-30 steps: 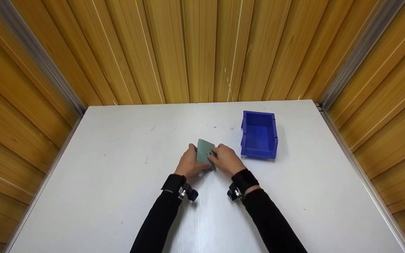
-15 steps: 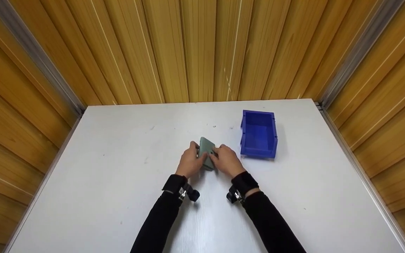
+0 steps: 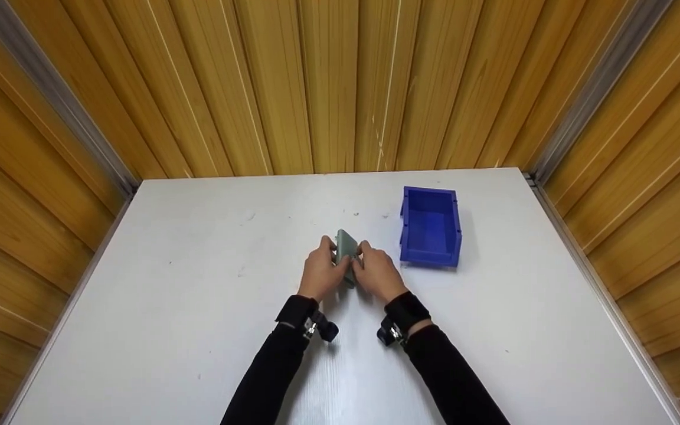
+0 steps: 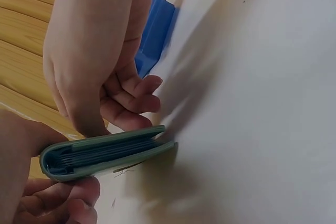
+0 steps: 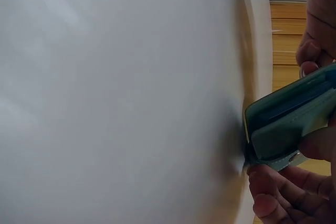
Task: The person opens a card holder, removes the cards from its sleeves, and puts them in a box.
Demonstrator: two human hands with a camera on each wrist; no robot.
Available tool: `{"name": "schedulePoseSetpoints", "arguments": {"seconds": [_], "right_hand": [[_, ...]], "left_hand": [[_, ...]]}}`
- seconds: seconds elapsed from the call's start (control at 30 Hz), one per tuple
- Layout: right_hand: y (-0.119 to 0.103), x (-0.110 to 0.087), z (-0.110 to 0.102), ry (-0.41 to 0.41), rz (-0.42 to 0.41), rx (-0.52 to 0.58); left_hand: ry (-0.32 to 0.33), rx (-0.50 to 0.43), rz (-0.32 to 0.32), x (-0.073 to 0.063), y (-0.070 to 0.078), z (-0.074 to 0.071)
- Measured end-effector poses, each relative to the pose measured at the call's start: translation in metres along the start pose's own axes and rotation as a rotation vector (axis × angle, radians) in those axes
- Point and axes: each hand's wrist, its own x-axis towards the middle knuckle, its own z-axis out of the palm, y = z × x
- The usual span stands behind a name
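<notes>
A green wallet (image 3: 347, 243) is held on edge between both hands above the white table. My left hand (image 3: 321, 273) grips its spine side, with the thumb on one cover and the fingers on the other. My right hand (image 3: 380, 274) pinches the opposite side. Seen end-on in the left wrist view, the wallet (image 4: 105, 153) shows several thin inner leaves, and its two cover edges stand slightly apart. In the right wrist view a strap with a metal snap (image 5: 297, 158) lies by the right thumb. The wallet's far cover is hidden in the head view.
Right of the hands, a blue plastic bin (image 3: 430, 230) stands on the white table (image 3: 198, 307). Wood-patterned panels (image 3: 328, 88) wall the table at the back and both sides. Black straps with small cameras sit on both wrists.
The wallet has turned from showing its broad cover to standing more on edge. The left thumb has shifted up along it, and the right hand has stayed at its right side.
</notes>
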Motion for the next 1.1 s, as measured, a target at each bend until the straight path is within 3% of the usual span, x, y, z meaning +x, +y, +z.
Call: {"name": "schedulePoseSetpoints", "arguments": {"seconds": [0.4,0.7,1.1], "right_hand": [[0.0011,0.001,0.0048,0.006,0.019,0.021],[-0.002,-0.0001,0.0093,0.096,-0.039,-0.041],[0.0021,0.0038,0.0081,0.079,-0.075,-0.089]], "left_hand": [[0.001,-0.036,-0.016,-0.0021,-0.0001,0.0008],[0.004,-0.032,0.024,-0.0042,0.0008,-0.0006],[-0.03,-0.051,0.009,-0.002,0.0058,0.0031]]}}
